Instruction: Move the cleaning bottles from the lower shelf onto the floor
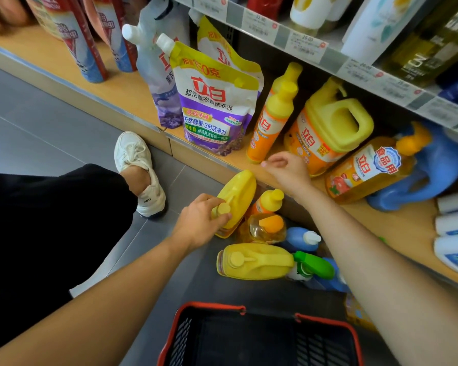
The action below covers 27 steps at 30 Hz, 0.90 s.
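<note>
Now left hand (pixel 198 223) grips yellow jug (pixel 239 194) on floor (pixel 50 122) by shelf edge (pixel 204 151); right hand (pixel 288 171) loose, empty.

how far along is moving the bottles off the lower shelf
Roughly halfway. Done: flat yellow jug, blue bottle and green sprayer are on the floor. In hand: left hand grips a second yellow jug beside them; right hand is empty near the shelf. Left: slim orange bottle, handled jug, amber bottle, blue jug.
</note>
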{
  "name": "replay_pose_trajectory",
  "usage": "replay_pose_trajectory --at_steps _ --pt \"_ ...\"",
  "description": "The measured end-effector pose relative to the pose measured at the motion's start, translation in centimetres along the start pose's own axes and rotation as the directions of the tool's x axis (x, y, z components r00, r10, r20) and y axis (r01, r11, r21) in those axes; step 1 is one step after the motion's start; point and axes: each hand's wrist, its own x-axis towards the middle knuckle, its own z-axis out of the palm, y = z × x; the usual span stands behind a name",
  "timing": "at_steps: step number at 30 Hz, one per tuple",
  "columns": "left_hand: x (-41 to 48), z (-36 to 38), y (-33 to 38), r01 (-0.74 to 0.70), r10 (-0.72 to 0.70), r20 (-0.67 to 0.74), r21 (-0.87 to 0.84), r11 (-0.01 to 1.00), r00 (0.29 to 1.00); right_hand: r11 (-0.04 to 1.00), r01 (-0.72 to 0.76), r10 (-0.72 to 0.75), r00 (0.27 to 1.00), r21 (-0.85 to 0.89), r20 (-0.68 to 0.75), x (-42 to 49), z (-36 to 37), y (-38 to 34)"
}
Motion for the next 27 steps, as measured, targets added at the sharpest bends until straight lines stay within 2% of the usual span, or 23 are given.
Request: replay_pose_trajectory --at_steps 3,5,7,12,18,20,24,27 --pt "0.0 -0.1 -0.2 -0.001 0.001 0.001 -0.021 1.0 1.0 0.934 0.159 -0.069 0.958 -0.319 0.277 -2.9 -1.9 0.8" --pt "0.0 0.0 -0.1 0.001 -0.001 -0.003 -0.035 0.999 1.0 0.82 0.299 -0.138 0.931 -0.488 0.338 -4.1 -2.6 1.3" --pt "0.0 0.0 -0.2 0.01 -0.01 -0.005 -0.041 0.999 1.0 0.762 0.336 -0.187 0.933 -0.553 0.308 -4.5 -2.7 1.4" --pt "0.0 0.1 0.3 0.024 -0.024 0.035 -0.005 1.0 0.999 0.777 0.347 -0.239 0.935 -0.526 0.263 -5.3 -4.3 0.7" --pt "0.3 -0.6 2.4 0.045 -0.051 0.074 0.082 0.996 0.996 0.765 0.436 -0.422 0.895 -0.473 0.143 -6.9 -9.8 -4.6" --pt "0.6 -1.4 3.7 -0.01 0.006 0.054 0.083 0.996 0.999 0.766 0.434 -0.461 0.885 -0.474 0.065 -7.5 -11.1 -6.4" --pt "1.3 -3.4 7.8 -0.241 0.24 -0.043 -0.017 0.97 0.97 0.779 0.403 -0.497 0.864 -0.48 -0.083 -8.3 -11.8 -9.4" --pt "2.0 -4.0 10.1 -0.329 0.326 -0.055 -0.059 0.943 0.944 0.818 0.389 -0.503 0.842 -0.424 -0.197 -8.7 -11.7 -11.2"
